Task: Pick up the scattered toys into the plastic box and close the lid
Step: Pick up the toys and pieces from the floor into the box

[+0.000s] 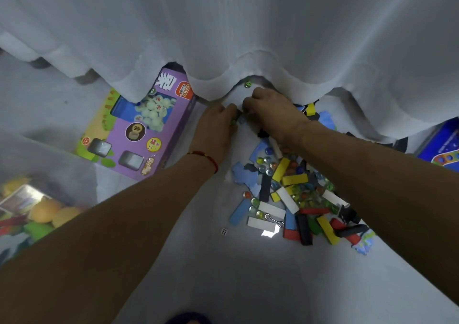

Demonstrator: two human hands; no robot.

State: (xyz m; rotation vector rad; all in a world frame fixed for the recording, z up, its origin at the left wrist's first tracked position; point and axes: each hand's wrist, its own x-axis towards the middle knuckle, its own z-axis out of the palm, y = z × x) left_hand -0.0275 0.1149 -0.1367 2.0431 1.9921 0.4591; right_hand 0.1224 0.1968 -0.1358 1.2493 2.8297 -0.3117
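Both hands, left hand and right hand, meet with curled fingers, perhaps on marbles; curtain overhangs, purple game box beside, block pile near

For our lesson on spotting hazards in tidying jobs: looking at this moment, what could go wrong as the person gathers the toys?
1. A green marble lies at the curtain hem; it could roll under and be missed.
2. Both hands, left hand and right hand, work small pieces together; round marbles may slip from the fingers.
3. The small die lies apart from the pile of blocks and is easily overlooked.
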